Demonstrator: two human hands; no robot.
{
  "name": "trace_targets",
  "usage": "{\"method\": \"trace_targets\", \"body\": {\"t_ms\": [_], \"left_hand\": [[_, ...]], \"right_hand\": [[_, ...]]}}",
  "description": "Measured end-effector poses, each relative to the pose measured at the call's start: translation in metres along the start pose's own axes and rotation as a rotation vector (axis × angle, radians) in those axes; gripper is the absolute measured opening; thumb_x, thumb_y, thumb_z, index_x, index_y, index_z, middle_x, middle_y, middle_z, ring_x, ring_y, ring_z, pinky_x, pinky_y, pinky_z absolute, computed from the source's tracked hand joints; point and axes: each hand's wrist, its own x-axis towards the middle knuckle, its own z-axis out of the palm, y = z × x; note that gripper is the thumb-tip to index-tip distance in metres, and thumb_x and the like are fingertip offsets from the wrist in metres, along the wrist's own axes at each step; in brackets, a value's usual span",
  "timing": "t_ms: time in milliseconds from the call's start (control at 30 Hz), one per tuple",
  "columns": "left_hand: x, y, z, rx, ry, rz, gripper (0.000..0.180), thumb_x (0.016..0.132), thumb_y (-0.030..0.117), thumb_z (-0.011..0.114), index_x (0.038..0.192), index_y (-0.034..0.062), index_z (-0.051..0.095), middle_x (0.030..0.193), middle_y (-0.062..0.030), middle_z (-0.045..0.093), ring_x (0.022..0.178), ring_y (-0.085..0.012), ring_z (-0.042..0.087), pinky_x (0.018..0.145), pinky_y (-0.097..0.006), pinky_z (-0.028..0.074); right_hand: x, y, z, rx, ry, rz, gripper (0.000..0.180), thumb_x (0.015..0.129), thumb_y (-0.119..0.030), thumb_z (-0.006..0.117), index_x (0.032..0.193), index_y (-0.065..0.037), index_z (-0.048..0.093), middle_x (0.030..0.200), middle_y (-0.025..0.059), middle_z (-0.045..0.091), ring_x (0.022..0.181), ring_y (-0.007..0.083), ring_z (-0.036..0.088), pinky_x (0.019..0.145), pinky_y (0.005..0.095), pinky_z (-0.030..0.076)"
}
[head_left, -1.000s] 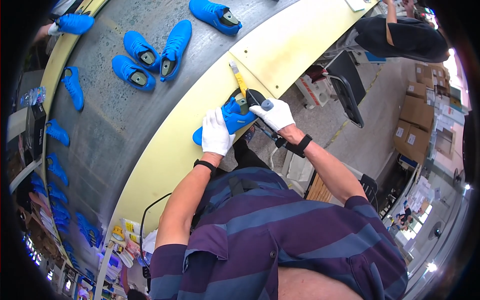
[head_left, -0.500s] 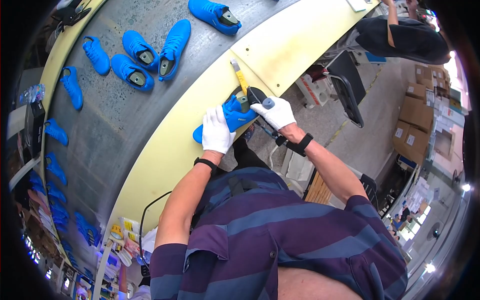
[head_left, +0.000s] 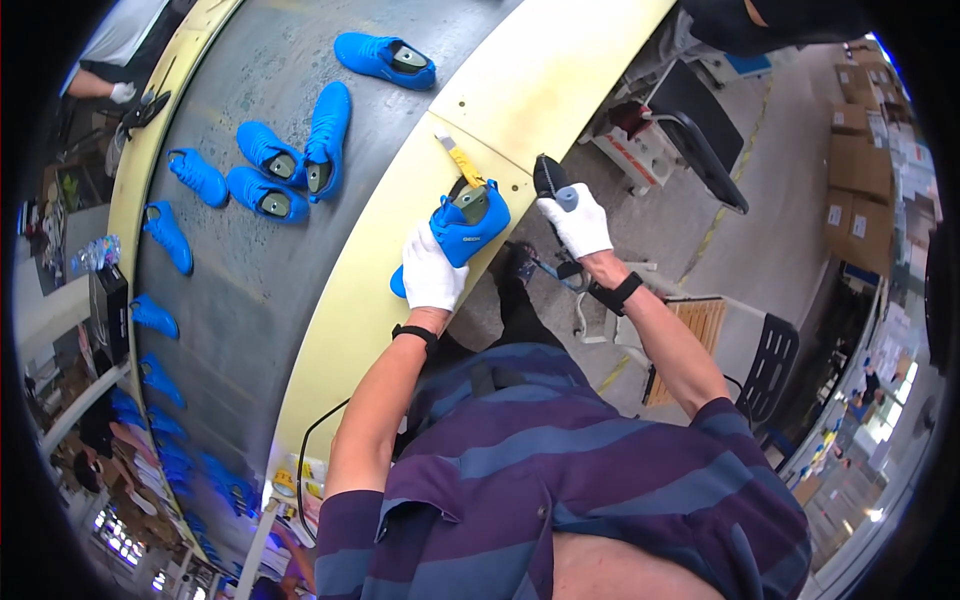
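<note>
My gloved left hand point(head_left: 434, 270) is closed over the front part of a blue shoe point(head_left: 470, 235), holding it at the edge of the yellow bench. A dark green last point(head_left: 474, 206) shows in the shoe's opening, and the heel points up and to the right. My gloved right hand point(head_left: 582, 226), just right of the shoe and apart from it, grips a black tool point(head_left: 545, 176) with a pale ridged strip along it and a blue-grey knob. Behind the shoe, a yellow-handled tool point(head_left: 460, 160) with a pale tip lies on the bench.
Several blue shoes on lasts, one of them nearby point(head_left: 327, 140), lie on the dark conveyor belt point(head_left: 260, 300) beyond the yellow bench point(head_left: 345, 300). A black chair point(head_left: 700, 120) stands at the right, with cartons point(head_left: 865, 220) farther off. Another person's gloved hand point(head_left: 122, 92) shows at far left.
The black tool in my right hand has moved off the shoe to the right. The shoe's heel end has tilted up under my left hand. The head view has shifted, so the surroundings appear displaced.
</note>
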Motion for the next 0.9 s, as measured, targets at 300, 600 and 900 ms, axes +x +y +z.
{"method": "trace_targets", "body": {"t_ms": [300, 600, 900], "left_hand": [[0.001, -0.002, 0.004, 0.019, -0.014, 0.022, 0.109, 0.073, 0.022, 0.089, 0.157, -0.003, 0.025, 0.14, -0.03, 0.05, 0.132, -0.0473, 0.05, 0.115, -0.051, 0.04], [-0.003, 0.0, 0.004, -0.005, -0.037, 0.003, 0.11, 0.069, 0.02, 0.091, 0.155, -0.0049, 0.028, 0.142, -0.0298, 0.049, 0.132, -0.047, 0.05, 0.115, -0.052, 0.04], [-0.003, -0.008, 0.007, -0.02, -0.01, 0.054, 0.107, 0.068, 0.015, 0.089, 0.155, -0.0018, 0.028, 0.137, -0.0274, 0.051, 0.128, -0.0452, 0.052, 0.111, -0.051, 0.042]], "right_hand": [[-0.014, -0.005, -0.006, 0.046, -0.343, -0.026, 0.057, 0.091, -0.05, 0.079, 0.123, -0.003, 0.071, 0.1, 0.0211, 0.075, 0.095, 0.0403, 0.075, 0.084, 0.0438, 0.059], [0.01, -0.037, 0.023, -0.2, -0.34, -0.219, 0.054, 0.09, -0.059, 0.073, 0.092, -0.006, 0.078, 0.088, 0.0208, 0.075, 0.085, 0.0425, 0.073, 0.074, 0.0484, 0.058], [-0.001, -0.024, 0.015, -0.347, -0.476, -0.14, 0.056, 0.092, -0.059, 0.07, 0.091, -0.004, 0.077, 0.09, 0.0212, 0.075, 0.088, 0.0417, 0.073, 0.078, 0.0476, 0.057]]}}
